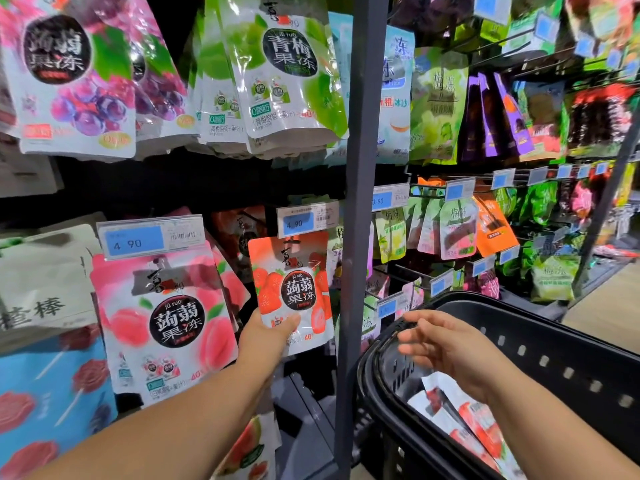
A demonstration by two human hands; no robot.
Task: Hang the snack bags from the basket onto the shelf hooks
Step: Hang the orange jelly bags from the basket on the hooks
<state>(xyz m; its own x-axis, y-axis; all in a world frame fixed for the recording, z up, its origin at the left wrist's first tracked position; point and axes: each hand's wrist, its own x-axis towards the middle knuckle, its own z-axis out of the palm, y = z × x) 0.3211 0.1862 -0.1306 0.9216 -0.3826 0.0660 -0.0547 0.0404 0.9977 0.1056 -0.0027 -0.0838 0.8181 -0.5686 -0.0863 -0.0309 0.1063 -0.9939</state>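
My left hand (265,336) grips the lower left edge of a red strawberry jelly bag (294,289), thumb across its front. The bag's top sits just under a price tag (306,220) reading 4.90, where the hook is hidden. My right hand (446,348) hovers open over the black basket (554,344), fingers relaxed and pointing left, holding nothing. Inside the basket lie more red and white snack bags (467,420).
A pink peach jelly bag (166,320) hangs left of the strawberry bag. Green plum bags (277,71) and grape bags (72,74) hang above. A dark upright shelf post (356,237) stands between the strawberry bag and the basket. More hooks with bags fill the right.
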